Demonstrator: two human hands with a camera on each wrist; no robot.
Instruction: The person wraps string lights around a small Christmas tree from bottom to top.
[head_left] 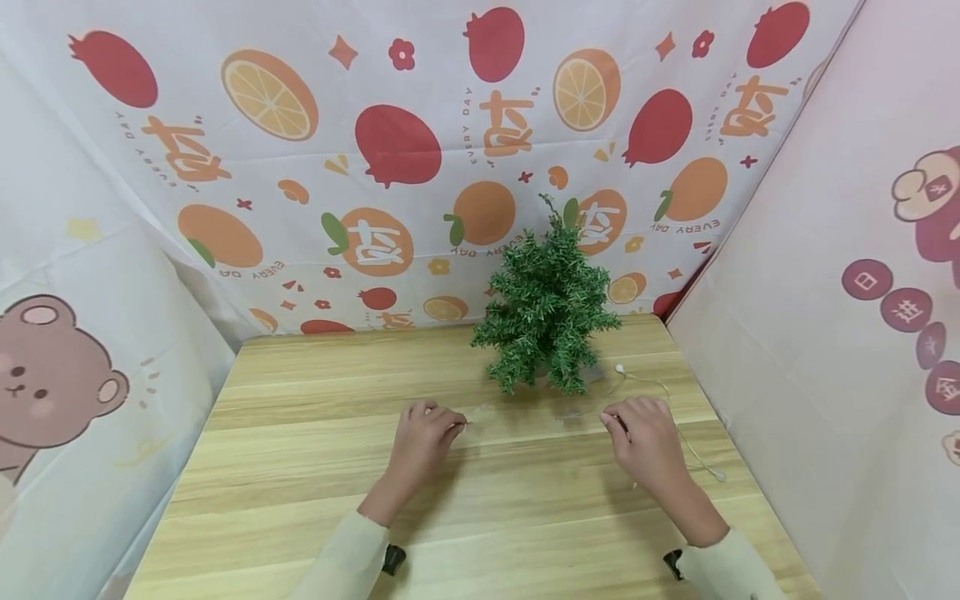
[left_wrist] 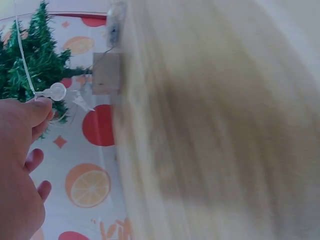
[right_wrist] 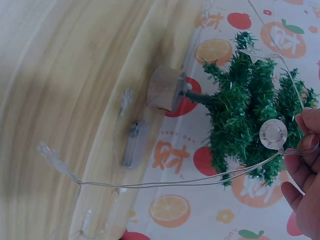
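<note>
A small green artificial Christmas tree (head_left: pixel 547 308) stands upright on a round wooden base (right_wrist: pixel 165 90) toward the back of the table. In front of it, my left hand (head_left: pixel 422 442) pinches the thin wire of a string of fairy lights, close to a clear round bulb (left_wrist: pixel 58 92). Off to the right, my right hand (head_left: pixel 647 437) holds the same kind of wire between thumb and fingers. Beside those fingers hangs a faceted clear bulb (right_wrist: pixel 273 134). A clear star (right_wrist: pixel 252 53) is on the stretch of wire between the hands.
Loose wire (head_left: pixel 693 450) with white bulbs lies on the wooden table (head_left: pixel 300 467) to the right. A clear battery box (right_wrist: pixel 134 145) lies near the tree base. Behind stands a fruit-print cloth (head_left: pixel 315 175), with more printed cloth (head_left: pixel 840 350) at both sides.
</note>
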